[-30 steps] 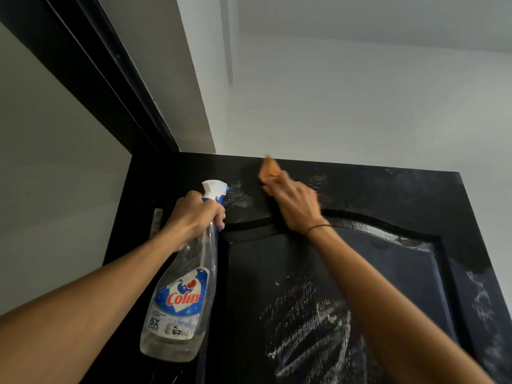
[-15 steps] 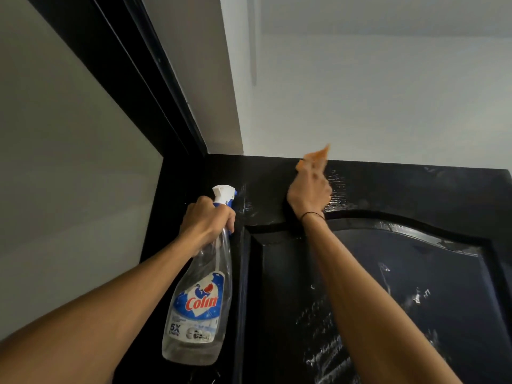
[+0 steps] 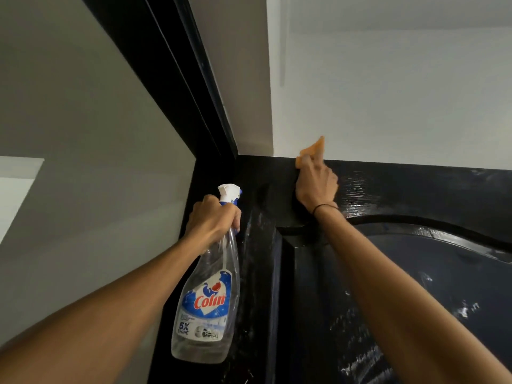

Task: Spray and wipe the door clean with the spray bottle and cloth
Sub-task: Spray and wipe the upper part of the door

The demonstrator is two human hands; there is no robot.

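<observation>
1. Up at the centre of the frame, the fingers of the right hand are curling round an orange cloth and pressing it to the top edge of the black door; a corner of the cloth is sticking up above that edge.
2. Left of centre, the left hand is gripping the neck of the spray bottle, its fingers wrapping round just under the white trigger head.
3. That clear bottle is hanging upright, its blue "Colin" label facing the camera, just beside the door's left edge.
4. A thin dark band is sitting on the right wrist.
5. Pale streaks are showing on the door's arched panel at the lower right.
6. A black door frame is running diagonally to the upper left, with a white wall above the door.
</observation>
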